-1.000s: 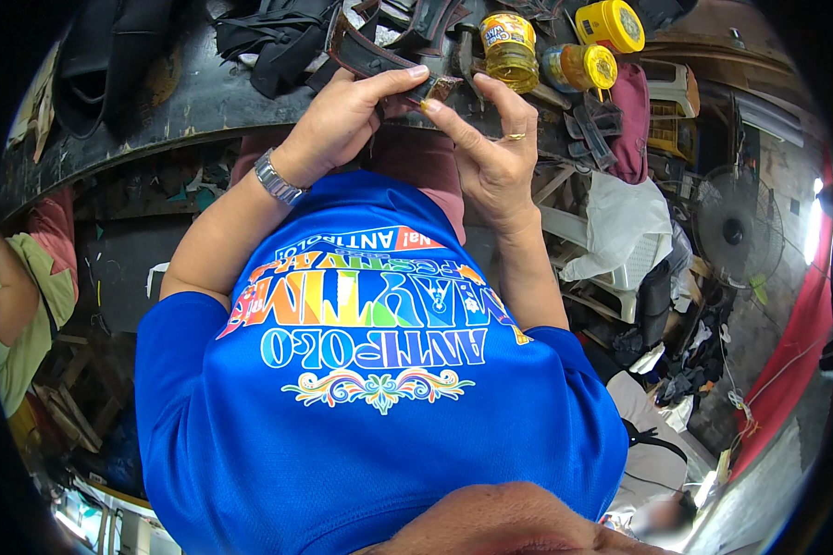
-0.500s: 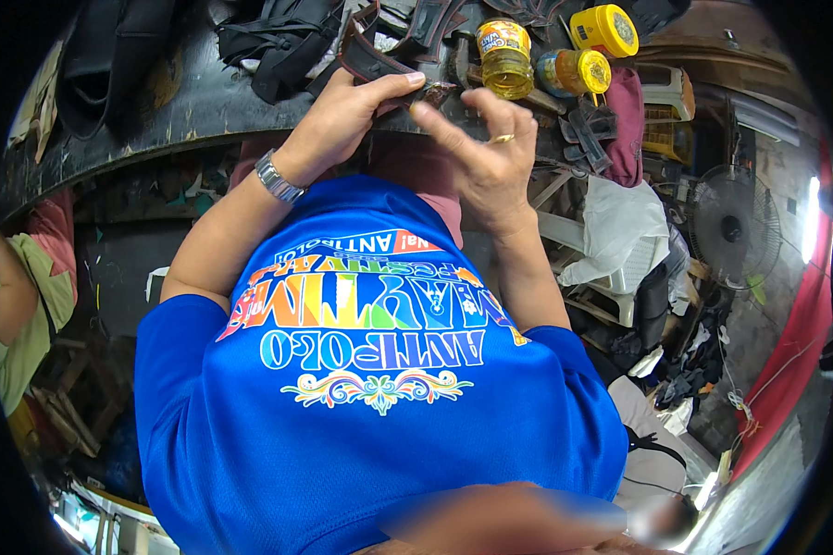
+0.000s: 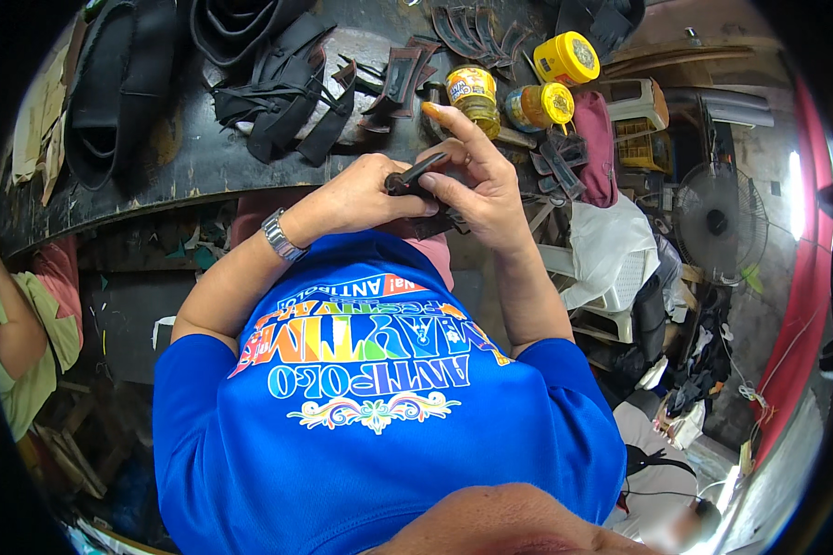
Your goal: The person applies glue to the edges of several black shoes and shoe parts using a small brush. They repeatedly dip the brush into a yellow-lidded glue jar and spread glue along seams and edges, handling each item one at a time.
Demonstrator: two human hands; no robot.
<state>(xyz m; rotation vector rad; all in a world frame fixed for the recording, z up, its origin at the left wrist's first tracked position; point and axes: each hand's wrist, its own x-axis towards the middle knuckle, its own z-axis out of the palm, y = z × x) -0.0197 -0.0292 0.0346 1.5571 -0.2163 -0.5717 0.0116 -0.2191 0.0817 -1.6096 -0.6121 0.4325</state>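
Observation:
Just over the table's near edge, both my hands hold a dark leather-like strap (image 3: 416, 174), bent into a curve. My left hand (image 3: 366, 196), with a silver watch at its wrist, is closed around one end; its fingertips are partly hidden. My right hand (image 3: 479, 190) presses the strap with its thumb, while the index finger stretches out, its tip stained yellow-brown. Beyond that finger stands a glass jar (image 3: 473, 97) of yellowish stuff. Several similar dark strips with reddish edges (image 3: 400, 83) lie on the table past my hands.
On the dark table (image 3: 185, 171) lie black strap bundles (image 3: 282, 92) and long black pieces (image 3: 111, 92). A yellow tub (image 3: 566, 58) and another yellow-lidded jar (image 3: 541, 106) stand right, by a maroon cloth (image 3: 599, 148). A fan (image 3: 720, 220) and white chair (image 3: 611, 268) are farther right. Another person (image 3: 28, 324) is at left.
My hands have drawn nearer my body with the strap, which is now bent between them. The right hand has come in from hovering beside it and its thumb presses on it. The view has shifted.

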